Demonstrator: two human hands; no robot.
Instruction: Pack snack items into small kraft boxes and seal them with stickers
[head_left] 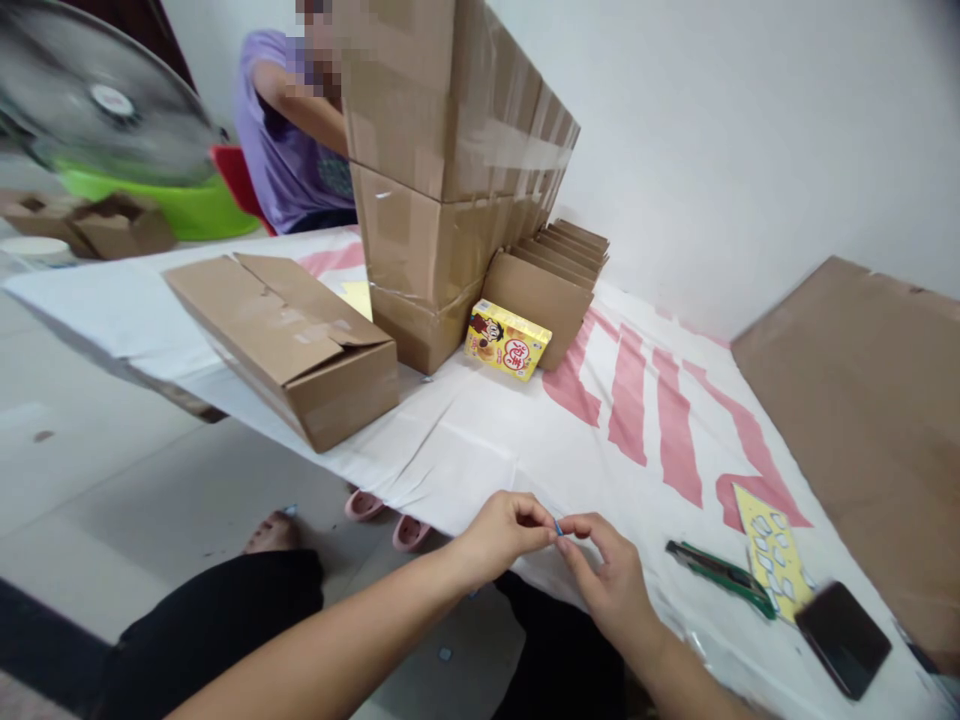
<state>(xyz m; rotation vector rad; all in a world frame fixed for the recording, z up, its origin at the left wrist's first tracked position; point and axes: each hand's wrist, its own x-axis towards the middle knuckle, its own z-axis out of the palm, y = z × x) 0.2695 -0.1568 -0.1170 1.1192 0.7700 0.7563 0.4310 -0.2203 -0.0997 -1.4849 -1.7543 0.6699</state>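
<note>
A small blue piece (558, 528) is pinched by the fingertips of 2 hands, above the near edge of the cloth (465, 460). By the left hand (510, 535) it is clamped between thumb and forefinger; by the right hand (611, 575) it is gripped likewise. From there, a green knife (721, 577) and a yellow sheet (776, 570) are seen near 3 o'clock, a phone (844, 638) at 4, a closed carton (277, 320) at 10, stacked cartons (409, 220) at 11.
</note>
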